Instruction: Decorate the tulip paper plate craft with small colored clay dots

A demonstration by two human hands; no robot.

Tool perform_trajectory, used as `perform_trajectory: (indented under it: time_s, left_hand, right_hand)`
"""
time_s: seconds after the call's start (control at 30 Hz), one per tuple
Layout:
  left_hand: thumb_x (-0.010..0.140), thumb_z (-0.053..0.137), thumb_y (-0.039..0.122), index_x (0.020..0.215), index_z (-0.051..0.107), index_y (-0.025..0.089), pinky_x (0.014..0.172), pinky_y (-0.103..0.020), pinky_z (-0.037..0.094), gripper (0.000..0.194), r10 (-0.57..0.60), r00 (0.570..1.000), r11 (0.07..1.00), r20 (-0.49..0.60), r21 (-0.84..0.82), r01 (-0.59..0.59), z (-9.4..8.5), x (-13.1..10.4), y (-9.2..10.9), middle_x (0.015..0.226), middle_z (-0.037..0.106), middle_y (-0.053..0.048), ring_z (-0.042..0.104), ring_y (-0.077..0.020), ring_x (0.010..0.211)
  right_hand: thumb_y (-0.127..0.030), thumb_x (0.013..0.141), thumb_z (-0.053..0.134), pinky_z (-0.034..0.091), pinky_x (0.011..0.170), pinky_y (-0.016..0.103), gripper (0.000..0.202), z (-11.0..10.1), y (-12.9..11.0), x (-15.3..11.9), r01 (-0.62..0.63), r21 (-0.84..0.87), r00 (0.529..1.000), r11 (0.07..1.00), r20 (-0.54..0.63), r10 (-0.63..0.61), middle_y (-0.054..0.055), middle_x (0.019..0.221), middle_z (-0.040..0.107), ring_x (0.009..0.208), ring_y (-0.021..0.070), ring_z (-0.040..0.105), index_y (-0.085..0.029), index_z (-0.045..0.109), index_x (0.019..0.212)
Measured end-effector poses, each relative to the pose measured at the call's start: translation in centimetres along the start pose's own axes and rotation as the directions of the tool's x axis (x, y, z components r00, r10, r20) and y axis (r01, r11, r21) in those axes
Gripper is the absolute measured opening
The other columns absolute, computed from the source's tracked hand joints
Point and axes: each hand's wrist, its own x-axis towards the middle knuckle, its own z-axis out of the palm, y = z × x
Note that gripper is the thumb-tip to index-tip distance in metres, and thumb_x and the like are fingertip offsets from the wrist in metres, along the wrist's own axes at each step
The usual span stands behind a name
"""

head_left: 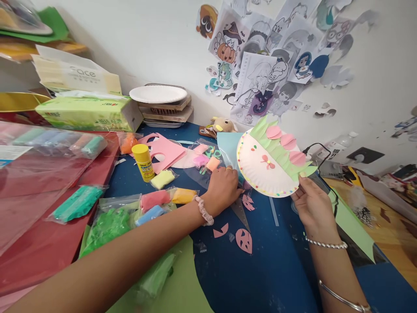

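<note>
Left forearm (130,252): extended over green packet (109,228), which could be dragged if brushed.
Left hand (223,184): fingers curled near five o'clock; any grip cannot be told.
Decorated plate (257,167): held at three o'clock; paper leaves (259,133) could be creased by tight pinching.
Right hand (311,202): fingers closed on rim's four o'clock.

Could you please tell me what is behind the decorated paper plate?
A light-blue sheet partly shows past the picture-left edge of the plate held in the right hand, with the wall beyond. Whatever lies directly behind the plate is covered.
</note>
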Motion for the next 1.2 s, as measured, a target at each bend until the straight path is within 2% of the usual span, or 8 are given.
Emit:
perform_trajectory:
  time_s: [0.13, 0.3, 0.43, 0.6, 0.7, 0.97, 1.2]
  left_hand:
    - [0.078, 0.05, 0.051, 0.092, 0.059, 0.008, 0.07, -0.038, 0.047, 0.046, 0.01, 1.0, 0.999, 0.023, 0.035, -0.011, 0.0, 0.0, 0.2, 0.089, 0.062, -0.012, 0.059, -0.026, 0.085]
    - [0.085, 0.05, 0.036, 0.099, 0.056, 0.013, 0.07, -0.036, 0.05, 0.028, 0.047, 0.993, 0.994, 0.107, 0.092, -0.057, -0.1, 0.7, -0.1, 0.095, 0.061, -0.006, 0.06, -0.0167, 0.081]
    - [0.085, 0.05, 0.034, 0.097, 0.057, 0.013, 0.069, -0.035, 0.05, 0.025, 0.148, 0.981, 0.98, 0.125, 0.118, -0.163, -0.2, 0.9, -0.8, 0.092, 0.062, -0.005, 0.06, -0.0157, 0.078]
    - [0.084, 0.051, 0.035, 0.074, 0.064, 0.009, 0.062, -0.032, 0.046, 0.031, 0.272, 0.961, 0.949, 0.049, 0.152, -0.276, -0.8, -0.2, -1.7, 0.072, 0.065, -0.009, 0.062, -0.0207, 0.071]
    - [0.083, 0.051, 0.038, 0.074, 0.065, 0.009, 0.057, -0.03, 0.043, 0.033, 0.294, 0.956, 0.941, -0.012, 0.177, -0.288, -2.0, -1.3, -2.6, 0.07, 0.065, -0.01, 0.062, -0.0207, 0.066]
    - [0.08, 0.055, 0.04, 0.088, 0.065, 0.009, 0.052, -0.03, 0.04, 0.034, 0.224, 0.961, 0.941, -0.163, 0.294, -0.169, -6.2, -5.2, -5.1, 0.074, 0.066, -0.009, 0.06, -0.0204, 0.061]
    - [0.082, 0.049, 0.044, 0.086, 0.065, 0.013, 0.058, -0.03, 0.043, 0.035, 0.169, 0.94, 0.949, -0.298, 0.308, -0.072, -7.2, -9.3, -6.2, 0.072, 0.066, -0.005, 0.059, -0.0185, 0.06]
  right_hand:
    - [-0.024, 0.05, 0.078, 0.052, 0.047, 0.015, 0.024, 0.1, 0.0, -0.1, -0.007, 0.002, 1.0, 1.0, -0.002, 0.007, -0.002, 0.066, 0.068, 0.055, 0.0084, 0.061, -0.015, 0.063, 0.067]
    - [-0.023, 0.05, 0.078, 0.053, 0.05, 0.016, 0.023, 0.2, 0.1, -0.2, -0.011, 0.004, 1.0, 1.0, -0.004, 0.011, -0.002, 0.066, 0.069, 0.057, 0.0085, 0.062, -0.016, 0.063, 0.067]
    - [-0.022, 0.051, 0.077, 0.053, 0.051, 0.016, 0.022, 0.2, 0.0, -0.2, -0.015, 0.003, 1.0, 1.0, -0.001, 0.015, -0.002, 0.066, 0.069, 0.056, 0.0082, 0.062, -0.015, 0.062, 0.065]
    - [-0.021, 0.052, 0.076, 0.053, 0.051, 0.016, 0.02, 0.3, 0.0, -0.2, -0.009, 0.006, 1.0, 1.0, -0.014, 0.009, -0.002, 0.065, 0.068, 0.056, 0.0085, 0.062, -0.016, 0.062, 0.066]
    - [-0.021, 0.053, 0.076, 0.053, 0.05, 0.016, 0.019, 0.4, 0.1, -0.3, -0.005, 0.008, 1.0, 1.0, -0.019, 0.005, -0.002, 0.065, 0.068, 0.057, 0.0085, 0.062, -0.016, 0.062, 0.065]
    - [-0.024, 0.054, 0.076, 0.053, 0.053, 0.016, 0.021, 0.5, 0.2, -0.7, -0.019, 0.003, 0.999, 1.0, 0.03, 0.019, -0.003, 0.067, 0.068, 0.059, 0.0078, 0.062, -0.017, 0.064, 0.069]
    - [-0.027, 0.054, 0.077, 0.051, 0.053, 0.014, 0.023, 0.8, 0.1, -1.4, -0.027, -0.019, 0.994, 0.999, 0.102, 0.029, -0.003, 0.068, 0.068, 0.059, 0.0069, 0.062, -0.017, 0.062, 0.069]
